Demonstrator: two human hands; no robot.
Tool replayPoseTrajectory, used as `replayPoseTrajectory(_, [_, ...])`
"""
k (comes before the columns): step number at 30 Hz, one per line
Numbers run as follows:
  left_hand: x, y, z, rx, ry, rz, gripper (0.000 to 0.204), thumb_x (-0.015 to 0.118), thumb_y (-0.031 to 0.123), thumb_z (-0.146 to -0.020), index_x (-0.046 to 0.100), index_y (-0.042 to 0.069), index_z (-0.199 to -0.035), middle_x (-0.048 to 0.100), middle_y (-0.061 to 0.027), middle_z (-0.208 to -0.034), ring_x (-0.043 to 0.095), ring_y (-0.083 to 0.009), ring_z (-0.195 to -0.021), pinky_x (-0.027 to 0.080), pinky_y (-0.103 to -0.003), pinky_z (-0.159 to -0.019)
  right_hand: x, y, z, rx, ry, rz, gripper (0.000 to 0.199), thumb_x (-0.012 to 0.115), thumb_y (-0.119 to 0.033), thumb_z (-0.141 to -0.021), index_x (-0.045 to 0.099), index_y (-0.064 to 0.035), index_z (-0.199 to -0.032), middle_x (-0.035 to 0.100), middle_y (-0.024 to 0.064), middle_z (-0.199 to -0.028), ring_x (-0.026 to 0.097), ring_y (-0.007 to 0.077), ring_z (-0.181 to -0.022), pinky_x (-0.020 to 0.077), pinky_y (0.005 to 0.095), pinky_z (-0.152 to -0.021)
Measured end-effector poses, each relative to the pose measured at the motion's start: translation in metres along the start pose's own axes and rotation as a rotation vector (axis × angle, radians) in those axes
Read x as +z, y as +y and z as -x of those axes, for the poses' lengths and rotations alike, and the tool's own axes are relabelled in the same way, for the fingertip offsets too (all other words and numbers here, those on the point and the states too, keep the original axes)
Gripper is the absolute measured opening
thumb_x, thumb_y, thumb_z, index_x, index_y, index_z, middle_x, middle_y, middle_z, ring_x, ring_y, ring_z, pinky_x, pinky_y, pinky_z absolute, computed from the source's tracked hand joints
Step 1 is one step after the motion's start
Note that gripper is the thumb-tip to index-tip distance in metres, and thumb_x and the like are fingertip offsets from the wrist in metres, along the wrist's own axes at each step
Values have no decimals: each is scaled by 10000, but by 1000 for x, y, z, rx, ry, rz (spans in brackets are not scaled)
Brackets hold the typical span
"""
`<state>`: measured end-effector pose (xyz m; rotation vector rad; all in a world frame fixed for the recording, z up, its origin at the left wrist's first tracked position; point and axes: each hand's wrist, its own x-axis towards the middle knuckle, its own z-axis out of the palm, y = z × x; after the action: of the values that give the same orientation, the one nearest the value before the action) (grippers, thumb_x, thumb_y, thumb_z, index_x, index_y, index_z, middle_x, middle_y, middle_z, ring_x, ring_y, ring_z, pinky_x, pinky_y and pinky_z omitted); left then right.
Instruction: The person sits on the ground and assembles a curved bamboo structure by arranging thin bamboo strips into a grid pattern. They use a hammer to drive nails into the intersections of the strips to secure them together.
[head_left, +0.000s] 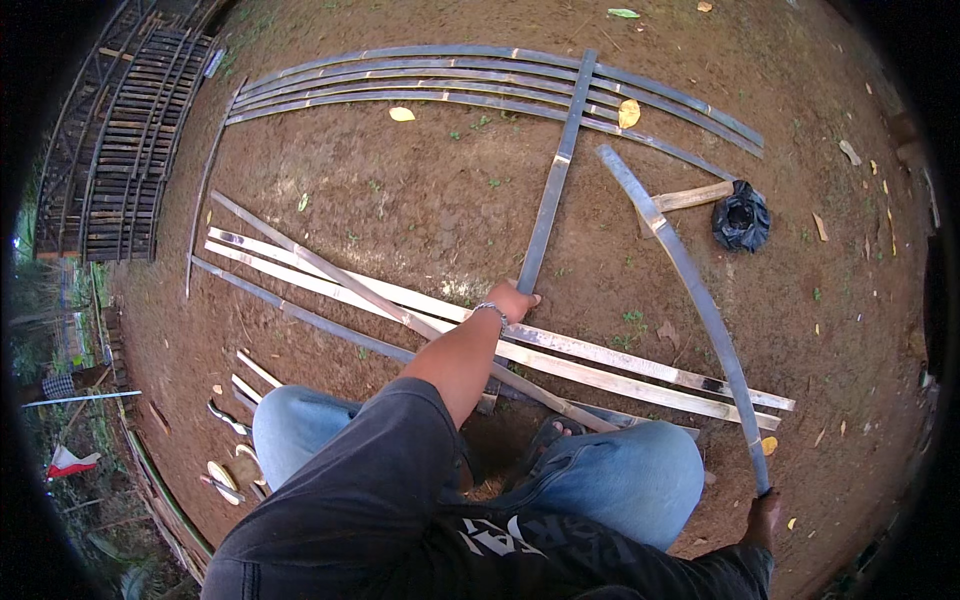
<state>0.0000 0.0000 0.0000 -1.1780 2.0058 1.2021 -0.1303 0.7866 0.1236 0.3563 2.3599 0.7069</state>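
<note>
My left hand is closed round a grey strip, far end over the far row of strips; likely steadying it crosswise. My right hand grips a curved strip by its near end, perhaps for reach; fingers shadowed. Left forearm hides part of the pale strips.

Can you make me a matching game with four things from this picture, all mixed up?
Column one:
1. left hand
2. right hand
3. plastic bag
4. cloth

Column two:
A. black and crumpled
B. holding the dark strip that is farthest right
C. red and white, at the far left
D. just beyond a wrist with a bracelet

Right pairs: 1-D, 2-B, 3-A, 4-C
</note>
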Motion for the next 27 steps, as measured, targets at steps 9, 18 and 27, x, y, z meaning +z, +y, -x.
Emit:
replayPoseTrajectory(9, [-3, 6, 14, 7, 53, 145, 497, 784, 464, -799, 746, 25, -1028, 743, -189, -977, 713, -299, -928, 534, -370, -854, -35, -70, 26, 22, -15, -128, 464, 750, -140, -840, 610, -112, -1281, 688, 160, -1200, 665, 346, -1118, 556, 474, -910])
replayPoseTrajectory(18, [2, -7, 4, 49, 117, 186, 478, 800, 421, -785, 735, 11, -1023, 740, -197, -964, 719, -312, -921, 545, -386, -857, -17, -71, -13, -184, 85, -128, 313, 619, -164, -917, 622, -85, -1220, 698, 215, -1115, 680, 402, -1034, 559, 501, -847])
replayPoseTrajectory(27, [-1, 17, 4, 36, 89, 17, 606, 778, 467, -787, 705, -29, -1128, 720, -243, -1021, 700, -358, -981, 527, -396, -888, -11, -17, -72, -209, 187, -87, 407, 628, -143, -873, 549, -101, -1270, 688, 227, -1109, 680, 438, -981, 552, 532, -793])
